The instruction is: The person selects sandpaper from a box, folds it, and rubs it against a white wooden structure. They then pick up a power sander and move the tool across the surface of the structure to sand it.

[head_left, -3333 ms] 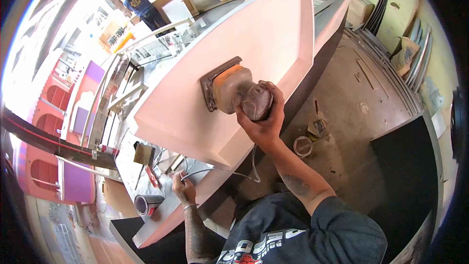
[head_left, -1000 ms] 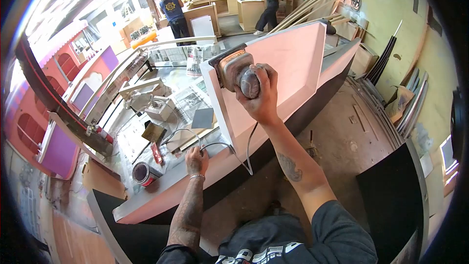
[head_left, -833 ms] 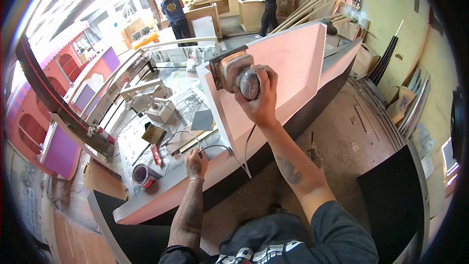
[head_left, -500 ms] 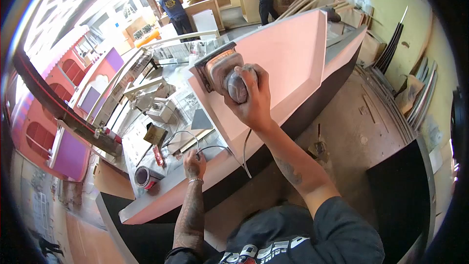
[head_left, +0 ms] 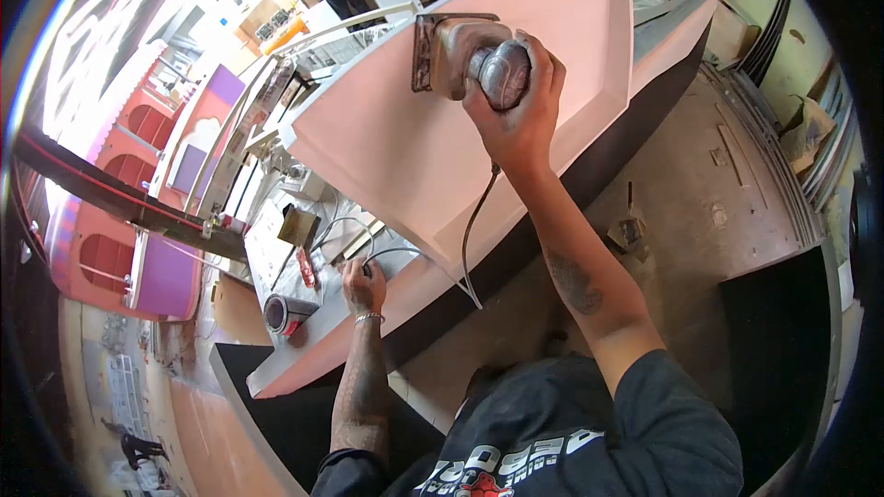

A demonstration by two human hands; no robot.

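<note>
My right hand [head_left: 523, 120] is wrapped round the rounded grip of a dusty power sander [head_left: 463, 57]. The sander's flat pad stands tilted against the upper left part of a large pink panel [head_left: 552, 23]. From the sander a dark cord [head_left: 474, 221] hangs down over the panel's lower edge. My left hand [head_left: 363, 287], with a bracelet at the wrist, is closed round a thin grey hose [head_left: 391, 251] at the edge of the pink and black base piece [head_left: 419, 290].
An open can [head_left: 287, 313] and a red item [head_left: 305, 267] are on the cluttered table at the left. Two people stand in the background. Pink and purple cabinets [head_left: 166, 276] are further left. Long strips lean by the right wall, and a black panel [head_left: 773, 331] stands at the right.
My right hand and the sander have shifted right and up in view, and the pad's angle has turned. The camera view has tilted downward. My left hand has stayed on the hose.
</note>
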